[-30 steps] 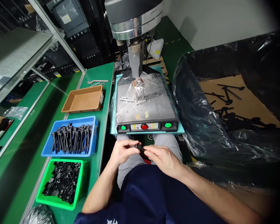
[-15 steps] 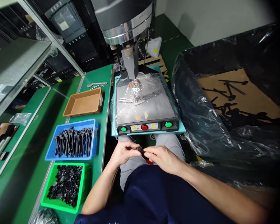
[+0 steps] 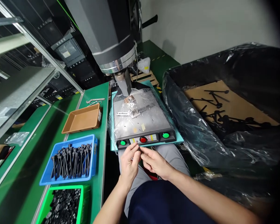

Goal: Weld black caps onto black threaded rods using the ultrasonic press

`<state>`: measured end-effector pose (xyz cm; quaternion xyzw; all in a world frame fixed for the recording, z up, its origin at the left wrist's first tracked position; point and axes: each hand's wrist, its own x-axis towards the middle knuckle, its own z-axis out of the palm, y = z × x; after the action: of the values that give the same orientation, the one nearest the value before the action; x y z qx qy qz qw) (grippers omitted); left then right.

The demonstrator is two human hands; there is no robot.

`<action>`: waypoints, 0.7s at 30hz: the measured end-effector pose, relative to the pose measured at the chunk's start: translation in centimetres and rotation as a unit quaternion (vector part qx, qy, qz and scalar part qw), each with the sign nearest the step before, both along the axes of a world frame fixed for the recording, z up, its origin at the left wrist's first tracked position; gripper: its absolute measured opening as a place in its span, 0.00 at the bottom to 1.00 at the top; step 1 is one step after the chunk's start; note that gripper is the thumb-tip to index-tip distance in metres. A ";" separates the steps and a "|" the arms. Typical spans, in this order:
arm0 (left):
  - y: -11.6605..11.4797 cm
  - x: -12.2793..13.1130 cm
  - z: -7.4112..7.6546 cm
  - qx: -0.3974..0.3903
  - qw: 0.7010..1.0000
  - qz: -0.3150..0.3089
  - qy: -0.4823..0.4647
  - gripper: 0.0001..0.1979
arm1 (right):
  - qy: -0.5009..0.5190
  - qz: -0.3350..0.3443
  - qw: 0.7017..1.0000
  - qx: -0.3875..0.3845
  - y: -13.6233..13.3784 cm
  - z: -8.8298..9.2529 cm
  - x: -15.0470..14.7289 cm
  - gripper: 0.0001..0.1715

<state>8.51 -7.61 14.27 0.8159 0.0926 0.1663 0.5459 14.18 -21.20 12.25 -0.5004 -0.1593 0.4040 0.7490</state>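
Observation:
My left hand [image 3: 128, 162] and my right hand [image 3: 154, 161] meet fingertip to fingertip just below the front panel of the press machine [image 3: 143, 121]. Between the pinched fingers sits a small dark part [image 3: 138, 148], mostly hidden. Both hands hover above my lap in grey trousers. The machine's panel has two green buttons and a red button [image 3: 143, 139] right above my fingers. Its plate is covered with clear plastic, and a metal fixture [image 3: 130, 100] sits under the press horn [image 3: 124, 83].
On the green bench at left stand a brown tray [image 3: 82, 119], a blue bin of black long-stemmed parts [image 3: 70, 158] and a green bin of small black pieces [image 3: 62, 205]. At right a large black-lined box [image 3: 224, 112] holds finished black parts on cardboard.
My head tilted up, so the view shifted. Both hands rose from my lap toward the machine's front panel, still pinching the small dark part together.

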 end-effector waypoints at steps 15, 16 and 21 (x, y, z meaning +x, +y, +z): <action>5.6 9.0 -4.8 -0.601 0.783 0.149 0.063 0.07 | 0.170 -0.059 0.983 0.039 7.2 -3.5 6.8 0.12; 6.1 9.7 -4.8 -0.625 0.762 0.161 0.052 0.05 | 0.189 -0.063 0.978 0.061 7.8 -3.6 7.2 0.12; 7.1 11.0 -5.1 -0.642 0.741 0.190 -0.057 0.10 | 0.220 -0.121 0.961 0.120 9.1 -3.8 8.9 0.25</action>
<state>19.48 -0.48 9.19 0.2273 0.2997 0.2139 0.9015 23.08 -12.12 8.41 -0.3217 0.0239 0.3880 0.8634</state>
